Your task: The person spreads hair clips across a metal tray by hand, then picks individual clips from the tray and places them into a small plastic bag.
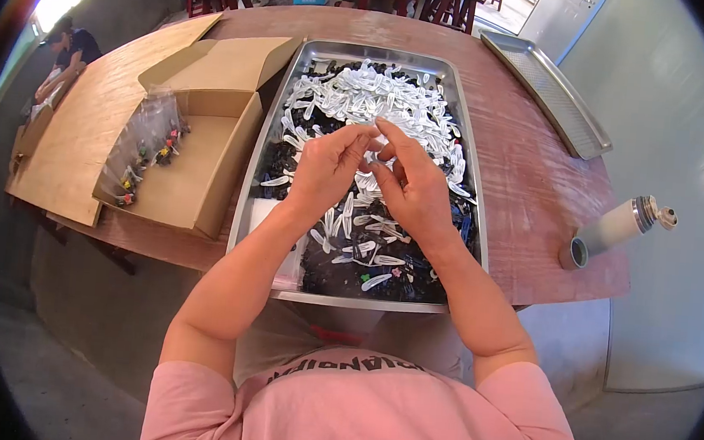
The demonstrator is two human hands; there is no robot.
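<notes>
The left hand [327, 164] and the right hand [415, 188] are raised over the middle of a metal tray [465, 121], in front of the person's body. The fingers of both are bent, thumbs drawn in toward the forefingers, and the tips come close to each other. Whether they pinch anything, or touch across the gap, cannot be told from here.

White clips [379, 90] lie heaped in the tray just beyond the fingers; more are scattered beneath them and on the near side, among black pieces [278, 160]. A white pack [264, 211] lies in the tray to the near left of the fingers.

Well to their left is an open box [208, 151], with clear bags [130, 149] of small coloured items lined up along its left part. Far to the right of the fingers, on the worktop [526, 209], are a flask [616, 227] and, just beside it, a cup [573, 253]. Beyond them to the far right lies a second tray [552, 91]. Another person [74, 48] sits far off to the left.
</notes>
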